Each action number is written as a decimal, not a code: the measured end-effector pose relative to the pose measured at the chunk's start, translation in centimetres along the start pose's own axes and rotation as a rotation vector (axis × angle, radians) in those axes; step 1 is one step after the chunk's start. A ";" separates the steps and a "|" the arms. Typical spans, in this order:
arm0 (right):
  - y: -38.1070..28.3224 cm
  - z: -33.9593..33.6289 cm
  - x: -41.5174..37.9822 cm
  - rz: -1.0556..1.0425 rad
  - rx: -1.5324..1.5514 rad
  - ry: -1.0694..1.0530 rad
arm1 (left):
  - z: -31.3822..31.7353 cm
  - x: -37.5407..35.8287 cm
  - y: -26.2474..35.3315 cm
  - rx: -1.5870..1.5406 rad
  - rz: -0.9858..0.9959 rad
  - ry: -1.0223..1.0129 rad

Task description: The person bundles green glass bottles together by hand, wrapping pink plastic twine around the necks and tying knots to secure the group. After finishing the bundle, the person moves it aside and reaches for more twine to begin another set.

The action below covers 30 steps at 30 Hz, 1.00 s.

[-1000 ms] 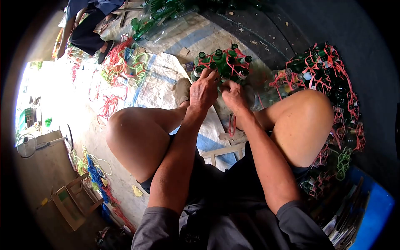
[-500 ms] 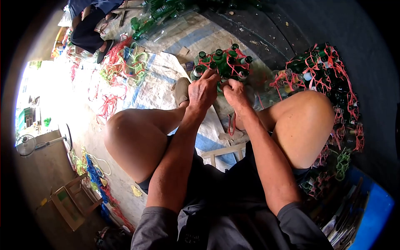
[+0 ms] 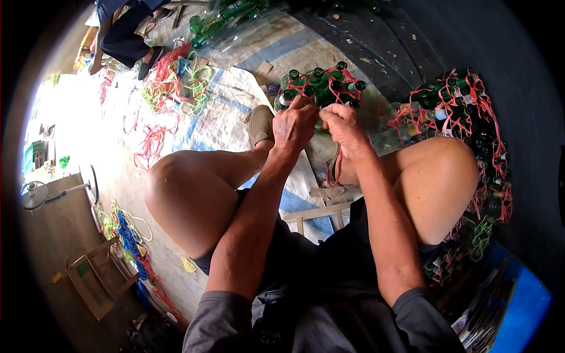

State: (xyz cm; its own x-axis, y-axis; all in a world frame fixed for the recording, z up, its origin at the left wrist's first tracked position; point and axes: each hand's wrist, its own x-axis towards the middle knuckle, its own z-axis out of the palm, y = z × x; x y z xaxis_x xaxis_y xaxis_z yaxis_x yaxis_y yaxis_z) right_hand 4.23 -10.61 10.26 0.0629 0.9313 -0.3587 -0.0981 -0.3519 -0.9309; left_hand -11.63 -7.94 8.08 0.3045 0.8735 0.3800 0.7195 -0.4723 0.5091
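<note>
A cluster of green glass bottles (image 3: pixel 322 94) stands upright in front of me, dark mouths up, with red plastic string (image 3: pixel 349 76) looped around the necks. My left hand (image 3: pixel 294 125) is at the near side of the cluster, fingers bent in a pinch. Close beside it, my right hand (image 3: pixel 348 130) pinches with thumb and forefinger. Both pinches appear to be on the red string, though the fingers hide most of the strand. The hands partly cover the nearest bottles.
More bottles netted in red string (image 3: pixel 465 109) are heaped at the right. Loose red and green string (image 3: pixel 176 82) lies on the striped sheet (image 3: pixel 235 94). Another person's legs (image 3: pixel 126 38) show at upper left. A wooden stool (image 3: pixel 318 213) is between my knees, a fan (image 3: pixel 35 195) far left.
Both hands have drawn slightly toward me, and my right hand has lifted and turned a little. The bottles sit slightly further right in view, as the camera has shifted.
</note>
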 end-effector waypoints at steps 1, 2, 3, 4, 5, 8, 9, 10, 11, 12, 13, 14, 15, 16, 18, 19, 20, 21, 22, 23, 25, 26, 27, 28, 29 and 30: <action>-0.7 -0.4 0.1 0.048 0.012 -0.029 | 0.1 0.0 -0.1 -0.016 -0.021 -0.013; -1.4 -0.9 0.2 0.096 0.025 -0.058 | 0.3 -0.1 -0.2 -0.033 -0.043 -0.027; -1.8 -1.3 0.2 0.145 0.036 -0.087 | 0.3 0.0 -0.1 -0.049 -0.064 -0.040; -2.2 -1.4 0.2 0.149 0.098 -0.103 | 0.4 0.0 0.1 -0.051 -0.086 -0.039; -2.6 -1.7 0.3 0.169 0.108 -0.118 | 0.5 0.0 0.3 -0.053 -0.109 -0.038; -4.0 -2.7 0.1 0.200 0.139 -0.182 | 0.6 0.1 0.9 -0.087 -0.153 -0.004; -4.3 -2.7 0.2 0.206 0.120 -0.166 | 0.7 0.1 1.0 -0.103 -0.163 0.012; -4.6 -2.6 0.2 0.211 0.102 -0.151 | 0.7 0.0 1.1 -0.109 -0.182 0.018; -4.8 -2.6 0.3 0.216 0.085 -0.135 | 0.7 0.0 1.3 -0.115 -0.200 0.025; -5.1 -2.8 0.4 0.213 0.043 -0.149 | 0.7 0.0 1.4 -0.121 -0.217 0.031; -5.4 -2.8 0.5 0.213 0.052 -0.157 | 0.6 0.1 1.6 -0.129 -0.233 0.025; -5.7 -2.9 0.5 0.215 0.061 -0.164 | 0.5 0.1 1.7 -0.137 -0.251 0.019; -6.0 -3.0 0.5 0.216 0.071 -0.172 | 0.5 0.0 1.7 -0.145 -0.267 0.013; -6.1 -3.3 0.7 0.243 0.043 -0.192 | 0.5 0.1 1.8 -0.144 -0.276 0.007; -5.8 -3.2 1.3 0.222 -0.008 -0.178 | 0.4 0.1 1.8 -0.142 -0.292 -0.008; -5.7 -3.1 1.6 0.212 -0.032 -0.170 | 0.4 0.2 1.8 -0.139 -0.284 -0.006; -5.6 -3.1 1.9 0.183 -0.096 -0.130 | 0.4 0.2 1.8 -0.137 -0.275 -0.004; -5.8 -2.8 2.2 0.154 -0.159 -0.090 | 0.5 0.3 1.7 -0.134 -0.267 -0.002; -5.8 -2.7 2.4 0.125 -0.221 -0.051 | 0.5 0.3 1.6 -0.149 -0.266 0.005; -5.8 -2.8 2.8 0.093 -0.305 -0.054 | 0.6 0.4 1.5 -0.165 -0.265 0.012; -5.2 -3.1 4.1 0.028 -0.475 -0.060 | 0.8 0.4 1.2 -0.201 -0.290 0.010; -4.8 -3.2 4.7 0.011 -0.509 -0.051 | 0.9 0.5 1.1 -0.221 -0.317 0.002; -4.2 -3.2 5.2 -0.006 -0.544 -0.043 | 1.0 0.5 1.1 -0.242 -0.344 -0.008; -3.6 -3.2 5.8 -0.023 -0.577 -0.035 | 1.0 0.5 1.0 -0.262 -0.350 -0.007; -3.0 -3.2 6.4 -0.036 -0.630 -0.055 | 1.0 0.6 0.9 -0.282 -0.357 -0.006; -3.0 -3.0 6.8 -0.049 -0.683 -0.075 | 1.0 0.6 0.8 -0.301 -0.364 -0.005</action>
State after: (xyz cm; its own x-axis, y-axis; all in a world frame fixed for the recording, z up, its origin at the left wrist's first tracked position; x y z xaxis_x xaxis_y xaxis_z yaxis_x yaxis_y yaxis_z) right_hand 7.93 -3.49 10.42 -0.0199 0.9430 -0.3323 0.5523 -0.2667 -0.7899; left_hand -10.25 -7.68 7.95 0.0694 0.9888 0.1318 0.5674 -0.1478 0.8101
